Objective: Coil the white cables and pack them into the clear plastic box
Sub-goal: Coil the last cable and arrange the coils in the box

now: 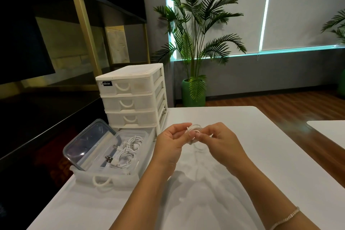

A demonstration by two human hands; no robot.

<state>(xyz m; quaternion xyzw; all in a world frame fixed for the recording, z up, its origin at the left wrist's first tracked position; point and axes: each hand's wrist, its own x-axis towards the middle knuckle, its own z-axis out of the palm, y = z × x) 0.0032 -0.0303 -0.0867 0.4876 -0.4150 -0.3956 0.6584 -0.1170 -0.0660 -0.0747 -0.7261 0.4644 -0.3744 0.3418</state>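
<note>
A small coil of white cable (pixel 195 128) is held above the white table (pixel 242 155), between both hands. My left hand (pixel 171 142) pinches its left side and my right hand (pixel 220 142) pinches its right side, thumbs meeting in front of the coil. A loop of the cable hangs just below my fingers. To the left, the clear plastic box (pixel 144 137) sits inside a pulled-out white drawer (pixel 104 178). Coiled white cables (pixel 127 152) with USB plugs lie in the box. Its clear lid (pixel 87 142) leans against the box's left side.
A white drawer cabinet (pixel 130 97) with three shut drawers stands behind the box at the table's left edge. A second white table (pixel 330 130) edges in at the right. A potted palm (pixel 194 43) stands on the floor beyond the table.
</note>
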